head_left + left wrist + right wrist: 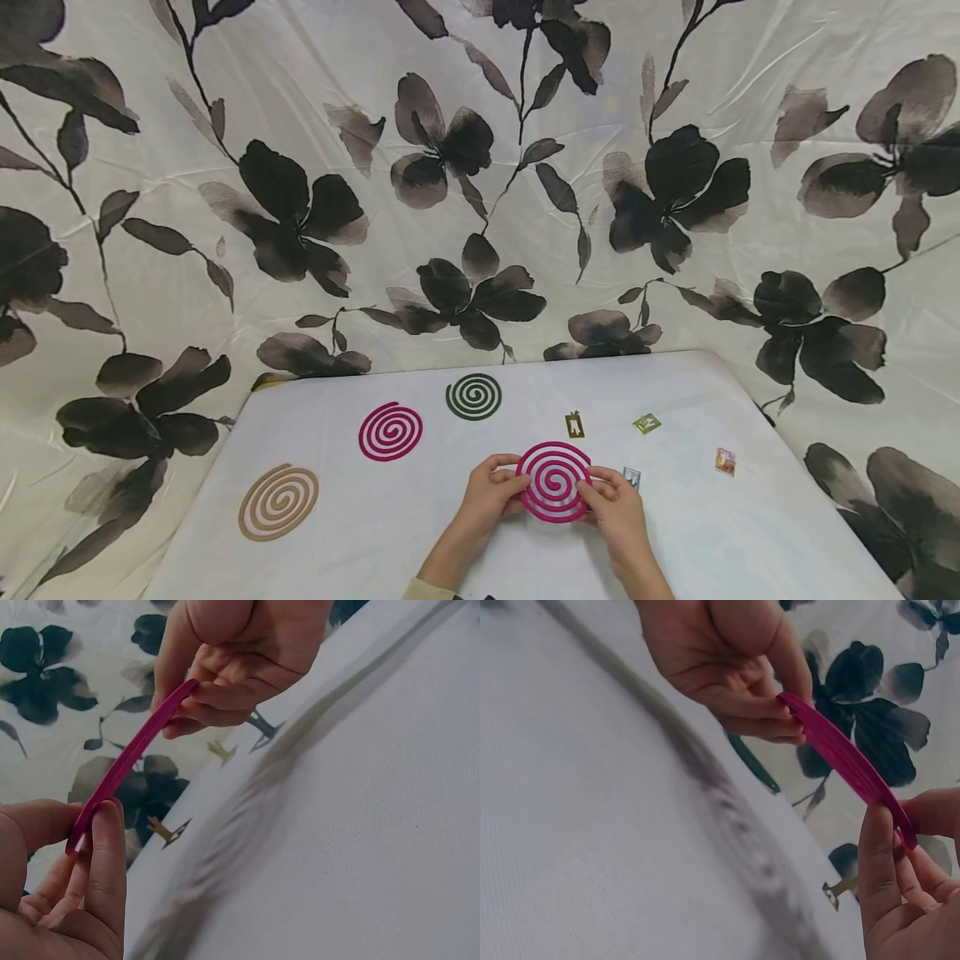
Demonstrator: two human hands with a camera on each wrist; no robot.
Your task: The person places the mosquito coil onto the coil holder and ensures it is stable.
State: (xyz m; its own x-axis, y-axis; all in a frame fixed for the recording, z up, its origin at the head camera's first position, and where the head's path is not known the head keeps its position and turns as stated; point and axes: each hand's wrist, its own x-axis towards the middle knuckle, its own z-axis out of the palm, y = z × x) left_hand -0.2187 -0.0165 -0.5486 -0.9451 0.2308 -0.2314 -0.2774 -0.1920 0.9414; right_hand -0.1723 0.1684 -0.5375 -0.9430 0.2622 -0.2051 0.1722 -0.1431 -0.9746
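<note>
We see a pink spiral coil [553,482] held just above the tabletop [750,533] near the middle of its near edge, gripped at opposite rims. The left hand [491,492] pinches the coil's left rim between thumb and curled fingers [105,862]; the right hand [617,504] pinches the right rim in the same way. We judge that the two-sided hold keeps the thin, brittle-looking disc level and supported; the wrist views show it edge-on as a narrow pink strip spanning from one hand to the other.

Further out lie a second pink coil [390,431] and a dark green coil [474,397] toward the far edge, and a tan coil [278,502] near the left edge. A small metal stand [574,424] sits beyond the held coil; three small packets or stands [647,423] lie toward the right edge, too small to identify. A flowered cloth [450,167] hangs behind. The forearms are cut off at the frame's bottom, and the wrist views blur the tabletop's far details.
</note>
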